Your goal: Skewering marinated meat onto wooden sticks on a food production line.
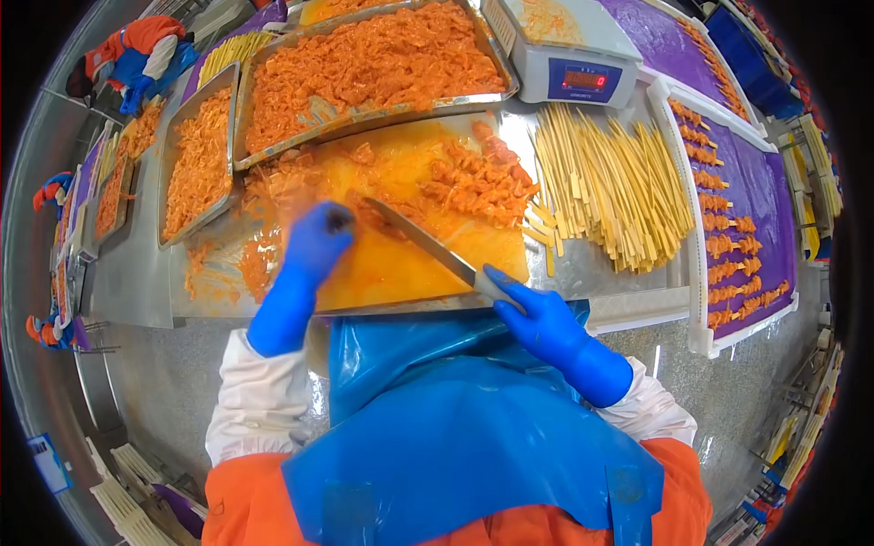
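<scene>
My right hand [546, 324], in a blue glove, grips the pale handle of a long knife [430, 242]. Its blade slants up and left across the yellow cutting board [403, 283], the tip by some orange marinated meat pieces [389, 218]. Left of the blade, my left hand [321, 235] is over the board with curled fingers, blurred; whether anything is inside them cannot be told. At the board's right lies a pile of meat skewers [478, 181], their flat stick ends sticking out to the right. More loose meat [280, 184] is heaped behind my left hand.
Behind the board stands a large metal tray of marinated meat [369, 61], with a smaller meat tray [198, 164] to its left. A digital scale [580, 75] is at the back right, before it many bamboo sticks [608, 191]. White-rimmed crates [703, 286] hold rows of skewers. Co-workers [136, 54] stand farther left.
</scene>
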Available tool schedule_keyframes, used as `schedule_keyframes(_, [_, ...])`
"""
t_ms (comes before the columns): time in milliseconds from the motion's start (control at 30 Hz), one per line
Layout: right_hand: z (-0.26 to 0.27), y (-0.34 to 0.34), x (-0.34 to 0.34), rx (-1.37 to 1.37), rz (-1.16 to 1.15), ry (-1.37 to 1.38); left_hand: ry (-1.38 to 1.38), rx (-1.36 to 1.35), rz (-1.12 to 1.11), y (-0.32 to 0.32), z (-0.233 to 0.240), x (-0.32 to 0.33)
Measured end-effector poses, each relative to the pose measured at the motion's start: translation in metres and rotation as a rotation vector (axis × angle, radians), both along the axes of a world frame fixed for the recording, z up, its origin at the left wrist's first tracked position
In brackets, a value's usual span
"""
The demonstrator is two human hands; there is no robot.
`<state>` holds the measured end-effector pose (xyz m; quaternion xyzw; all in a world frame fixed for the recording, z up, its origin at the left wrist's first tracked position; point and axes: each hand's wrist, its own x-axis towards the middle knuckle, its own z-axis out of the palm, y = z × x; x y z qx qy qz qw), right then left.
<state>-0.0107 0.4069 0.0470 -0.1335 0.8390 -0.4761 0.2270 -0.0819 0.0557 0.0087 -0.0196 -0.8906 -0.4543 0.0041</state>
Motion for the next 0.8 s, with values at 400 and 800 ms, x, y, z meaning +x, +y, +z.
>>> schedule_keyframes(400, [0.015, -0.032, 0.004, 0.138, 0.22, 0.168, 0.454, -0.397, 0.148, 0.004, -0.033, 0.082])
schedule_keyframes(800, [0.008, -0.072, -0.02, 0.197, 0.261, 0.221, 0.466, -0.354, 0.009, 0.036, -0.035, 0.071])
